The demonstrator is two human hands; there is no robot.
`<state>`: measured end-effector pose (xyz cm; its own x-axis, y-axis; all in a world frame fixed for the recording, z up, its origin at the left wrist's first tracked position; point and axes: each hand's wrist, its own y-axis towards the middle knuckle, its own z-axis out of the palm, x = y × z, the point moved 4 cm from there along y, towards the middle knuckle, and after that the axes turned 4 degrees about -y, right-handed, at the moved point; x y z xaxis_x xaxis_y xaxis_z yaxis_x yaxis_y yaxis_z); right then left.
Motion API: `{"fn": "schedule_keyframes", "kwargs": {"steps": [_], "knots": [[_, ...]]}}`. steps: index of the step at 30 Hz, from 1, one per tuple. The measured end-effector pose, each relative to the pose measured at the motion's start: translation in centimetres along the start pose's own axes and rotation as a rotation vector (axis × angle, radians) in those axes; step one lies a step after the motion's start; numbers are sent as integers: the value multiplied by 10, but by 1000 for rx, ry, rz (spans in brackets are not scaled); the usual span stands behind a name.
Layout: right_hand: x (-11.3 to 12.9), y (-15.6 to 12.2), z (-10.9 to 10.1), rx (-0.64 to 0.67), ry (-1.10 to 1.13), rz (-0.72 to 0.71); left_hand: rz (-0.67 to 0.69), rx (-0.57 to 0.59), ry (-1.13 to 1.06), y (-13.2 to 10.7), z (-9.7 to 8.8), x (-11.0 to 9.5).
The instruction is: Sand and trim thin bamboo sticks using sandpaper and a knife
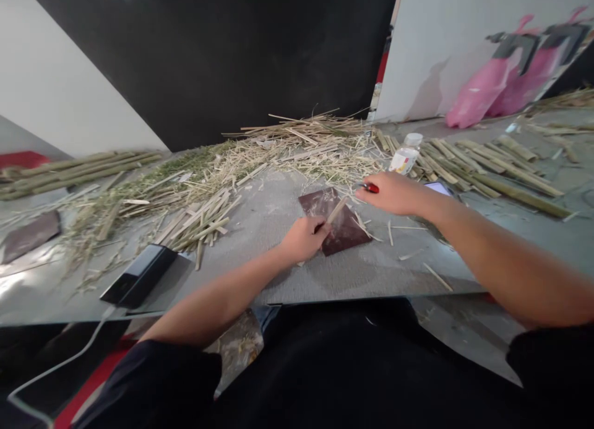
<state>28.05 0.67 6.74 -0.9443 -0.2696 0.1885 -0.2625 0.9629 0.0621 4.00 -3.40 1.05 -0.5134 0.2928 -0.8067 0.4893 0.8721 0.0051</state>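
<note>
A flat strip of bamboo (337, 210) is gripped at its near end by my left hand (304, 238), over a dark brown square sheet (346, 236) on the table. My right hand (387, 192) is closed around a small red-handled tool (370, 187), right of the strip and apart from it; a dark tip shows, but its exact kind is too blurred to tell. Pale dust and a few thin slivers lie on the sheet. Split strips (208, 221) are heaped left of my left hand, and shavings (297, 150) lie beyond both hands.
A white-capped bottle (407, 154) stands behind my right hand, among split bamboo pieces (492, 160). Pink spray bottles (482, 91) are at the back right. A black power bank (139, 275) with a white cable (78, 358) lies near the front left edge. Bamboo poles (78, 169) lie far left.
</note>
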Motion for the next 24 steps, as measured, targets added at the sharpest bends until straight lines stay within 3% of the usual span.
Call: {"fn": "schedule_keyframes", "kwargs": {"steps": [2,4,7,10,14,20,24], "knots": [[4,-35,2,101,-11,-184,-18,2,22,3,0,2],[-3,-74,12,110,-38,-329,-28,3,25,8,1,5],[-27,-121,36,33,-104,-385,-39,46,-2,16,1,8],[-43,-139,62,-24,-202,-437,-76,95,-34,19,-3,9],[-37,-114,80,-34,-228,-403,-145,150,-110,17,-11,12],[-8,-46,81,-79,-152,-113,-148,194,-282,21,-15,29],[-5,-14,86,-81,-171,8,-149,225,-372,24,-14,36]]}}
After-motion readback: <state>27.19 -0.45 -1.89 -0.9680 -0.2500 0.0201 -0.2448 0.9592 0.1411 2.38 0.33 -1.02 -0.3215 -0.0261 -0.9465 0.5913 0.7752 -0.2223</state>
